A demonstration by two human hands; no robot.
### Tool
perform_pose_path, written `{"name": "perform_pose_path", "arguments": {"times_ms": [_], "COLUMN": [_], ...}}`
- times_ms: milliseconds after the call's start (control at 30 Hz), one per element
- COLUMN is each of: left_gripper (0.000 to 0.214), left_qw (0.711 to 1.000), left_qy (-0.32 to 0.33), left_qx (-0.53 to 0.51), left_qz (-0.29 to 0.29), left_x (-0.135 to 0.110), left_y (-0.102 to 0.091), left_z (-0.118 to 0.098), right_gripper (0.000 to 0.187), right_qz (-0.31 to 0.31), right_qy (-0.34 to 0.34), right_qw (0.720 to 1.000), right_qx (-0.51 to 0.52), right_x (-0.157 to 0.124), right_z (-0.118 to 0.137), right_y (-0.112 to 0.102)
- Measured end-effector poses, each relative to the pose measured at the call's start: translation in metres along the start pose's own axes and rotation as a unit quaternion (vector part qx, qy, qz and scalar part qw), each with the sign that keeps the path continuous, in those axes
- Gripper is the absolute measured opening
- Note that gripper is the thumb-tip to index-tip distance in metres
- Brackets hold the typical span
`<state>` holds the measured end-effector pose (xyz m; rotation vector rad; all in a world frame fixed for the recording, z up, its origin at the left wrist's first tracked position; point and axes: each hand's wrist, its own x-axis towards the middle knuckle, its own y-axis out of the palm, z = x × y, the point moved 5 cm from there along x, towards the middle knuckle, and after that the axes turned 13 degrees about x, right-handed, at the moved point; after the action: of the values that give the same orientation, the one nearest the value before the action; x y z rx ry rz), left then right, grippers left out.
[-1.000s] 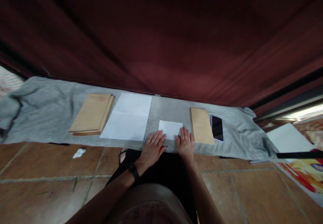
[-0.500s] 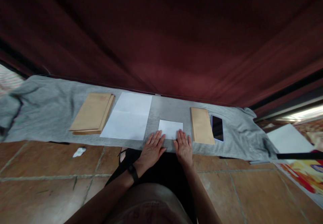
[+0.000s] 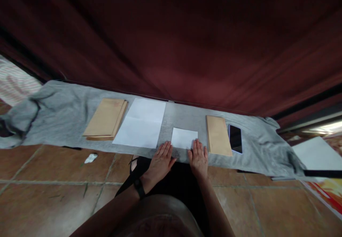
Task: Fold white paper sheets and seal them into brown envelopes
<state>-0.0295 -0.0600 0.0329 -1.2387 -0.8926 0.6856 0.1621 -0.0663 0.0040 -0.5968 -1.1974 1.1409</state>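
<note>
On the cloth (image 3: 184,114) there lie, from left to right, the envelope stack (image 3: 104,117), the first sheet (image 3: 141,123), the second sheet (image 3: 184,138), the single envelope (image 3: 219,136) and the phone (image 3: 235,139). At the near corners of the second sheet are the left hand (image 3: 160,160) and the right hand (image 3: 199,160).

Matt brown paper envelopes (image 3: 105,118), soft cloth (image 3: 68,103), glossy phone (image 3: 235,138)

Phone (image 3: 235,138) at right on grey cloth (image 3: 258,144). Dark red drape (image 3: 173,51) along far side. Striped fabric (image 3: 14,80) far left. White scrap (image 3: 91,158) on tiled floor (image 3: 53,208), near left. Red-and-yellow printed item (image 3: 330,192), near right.
</note>
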Motion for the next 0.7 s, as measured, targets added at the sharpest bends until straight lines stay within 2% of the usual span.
{"name": "perform_pose_path", "arguments": {"times_ms": [67,133,233,300,400,467,567,700], "left_gripper": [0.049,0.049,0.055,0.063,0.077,0.084,0.087,0.091], "left_qw": [1.000,0.997,0.976,0.939,0.871,0.839,0.835,0.840], "left_qy": [-0.007,-0.050,-0.201,-0.330,-0.488,-0.543,-0.548,-0.542], "left_qx": [-0.013,-0.020,-0.006,0.014,0.032,0.024,-0.003,0.022], "left_qz": [-0.018,-0.047,-0.087,-0.092,-0.052,-0.014,0.040,0.017], "left_x": [0.003,0.008,0.014,0.009,-0.013,-0.030,-0.049,-0.062], "left_y": [-0.009,-0.019,-0.032,-0.036,-0.031,-0.022,-0.007,-0.004], "left_z": [0.012,0.040,0.115,0.177,0.258,0.294,0.318,0.322], "right_gripper": [0.058,0.059,0.059,0.059,0.059,0.059,0.057,0.056], "right_qz": [-0.002,-0.007,-0.017,-0.025,-0.032,-0.031,-0.030,-0.024], "right_qy": [-0.001,-0.006,-0.014,-0.019,-0.024,-0.022,-0.018,-0.024], "right_qw": [1.000,1.000,1.000,0.999,0.999,0.999,0.999,0.999], "right_qx": [-0.003,-0.004,-0.005,-0.005,-0.004,-0.001,0.000,-0.006], "right_x": [-0.001,-0.003,-0.004,-0.005,-0.006,-0.006,-0.006,-0.006], "right_z": [0.000,-0.001,-0.002,-0.002,-0.002,-0.001,0.000,0.001], "right_y": [0.001,0.002,0.004,0.005,0.006,0.006,0.005,0.004]}}
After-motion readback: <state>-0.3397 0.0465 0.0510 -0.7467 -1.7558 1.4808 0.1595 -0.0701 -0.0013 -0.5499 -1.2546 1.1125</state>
